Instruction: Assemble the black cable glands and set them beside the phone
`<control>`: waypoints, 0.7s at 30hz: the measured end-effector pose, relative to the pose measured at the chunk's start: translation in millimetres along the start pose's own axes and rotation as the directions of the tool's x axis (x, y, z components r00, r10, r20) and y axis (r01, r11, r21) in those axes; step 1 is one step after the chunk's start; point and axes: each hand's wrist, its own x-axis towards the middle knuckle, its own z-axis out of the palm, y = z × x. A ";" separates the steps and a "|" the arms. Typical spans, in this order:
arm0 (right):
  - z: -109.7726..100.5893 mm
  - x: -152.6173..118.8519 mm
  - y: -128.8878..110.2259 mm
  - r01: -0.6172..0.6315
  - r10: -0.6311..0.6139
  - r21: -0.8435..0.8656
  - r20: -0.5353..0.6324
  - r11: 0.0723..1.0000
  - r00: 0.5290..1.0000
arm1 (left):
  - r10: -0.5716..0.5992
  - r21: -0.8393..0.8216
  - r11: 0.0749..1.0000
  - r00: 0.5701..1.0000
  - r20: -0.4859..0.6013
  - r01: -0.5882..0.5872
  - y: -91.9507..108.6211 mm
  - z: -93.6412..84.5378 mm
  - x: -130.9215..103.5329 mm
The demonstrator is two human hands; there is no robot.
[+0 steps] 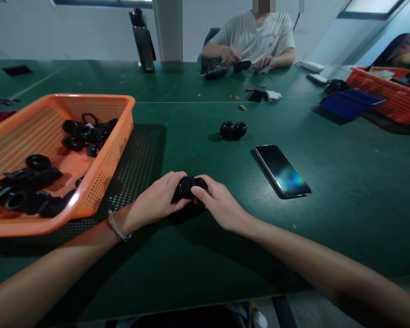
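- The black part (185,187) sits between the left hand (160,195) and the right hand (222,202), low over the table (198,269); whether its underside touches the table cannot be told.
- Left hand: curled round the part's left end, palm down, thumb on the near side, with no free opening visible.
- Right hand: closed on the other end, thumb laid along the near face and fingers wrapping the far side.
- Doing this well, in my judgement: let the left hand keep a firm, steady grip while the right hand makes small, controlled movements with thumb and forefinger. Holding both ends in one line should prevent skewing, and keeping the thumbs off the middle leaves the band there in sight.
- The part's long axis seems to run crosswise, from the left palm toward the right fingertips, roughly level. Both ends are largely covered, so which is the front cannot be told.
- Left of the left hand stands the orange basket (111,166), holding more black pieces (29,180).
- Beyond the right hand, two round black parts (233,130) sit side by side; off to its right lies a phone (283,171), well apart from the fingers.
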 end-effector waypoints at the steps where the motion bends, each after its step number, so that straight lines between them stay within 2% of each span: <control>1: -1.1 1.7 0.9 0.037 -0.037 -0.047 0.004 0.998 0.999 | -0.028 -0.047 0.999 1.000 0.008 0.029 -0.2 -0.7 0.3; 5: -4.0 7.3 7.1 0.215 -0.216 -0.221 0.024 0.951 0.976 | -0.053 -0.215 0.974 0.997 0.061 0.065 -0.2 -5.9 0.7; 10: -3.7 7.5 12.2 0.319 -0.343 -0.345 -0.011 0.883 0.939 | -0.003 -0.290 0.957 0.997 0.075 0.025 -1.1 -8.0 -0.5; 13: -3.5 6.9 12.0 0.319 -0.343 -0.344 -0.009 0.883 0.939 | -0.012 -0.271 0.962 0.997 0.077 0.033 -1.7 -6.0 -0.6; 21: -1.3 8.1 7.9 0.194 -0.218 -0.344 -0.033 0.919 0.975 | -0.041 -0.164 0.985 0.997 0.068 0.052 -6.2 3.0 2.6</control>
